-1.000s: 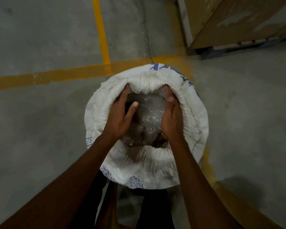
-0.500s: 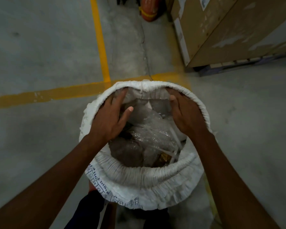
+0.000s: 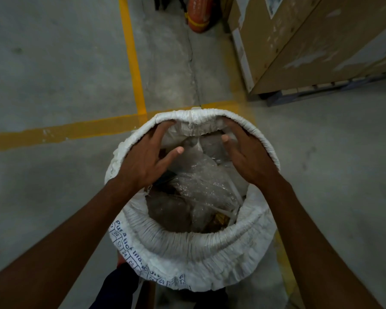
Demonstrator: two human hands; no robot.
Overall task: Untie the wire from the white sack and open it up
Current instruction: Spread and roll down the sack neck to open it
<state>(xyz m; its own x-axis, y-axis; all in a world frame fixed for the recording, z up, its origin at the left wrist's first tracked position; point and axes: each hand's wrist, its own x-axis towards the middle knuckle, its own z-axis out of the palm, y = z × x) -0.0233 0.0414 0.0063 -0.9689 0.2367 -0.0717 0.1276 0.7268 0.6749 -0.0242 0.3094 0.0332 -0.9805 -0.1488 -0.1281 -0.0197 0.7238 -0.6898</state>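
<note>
The white sack [image 3: 187, 250] stands upright on the floor below me, its top rolled down into a thick wrinkled rim with blue print on the near side. The mouth gapes wide and shows crumpled clear plastic [image 3: 201, 186] and brown contents inside. My left hand [image 3: 143, 161] reaches into the mouth, its fingertips tucked under the far-left rim and its thumb spread free. My right hand [image 3: 247, 157] mirrors it, fingers hooked under the far-right rim. No wire shows anywhere in view.
A large cardboard box [image 3: 310, 41] sits on a blue pallet [image 3: 321, 90] at the back right. An orange object [image 3: 197, 16] stands at the top edge. Yellow floor lines [image 3: 132, 52] cross the grey concrete behind the sack. My dark trouser leg [image 3: 120, 286] touches the sack's near side.
The sack's mouth has widened a lot. Both hands moved apart and away from me, from the middle of the opening to the far rim, and more of the contents now show.
</note>
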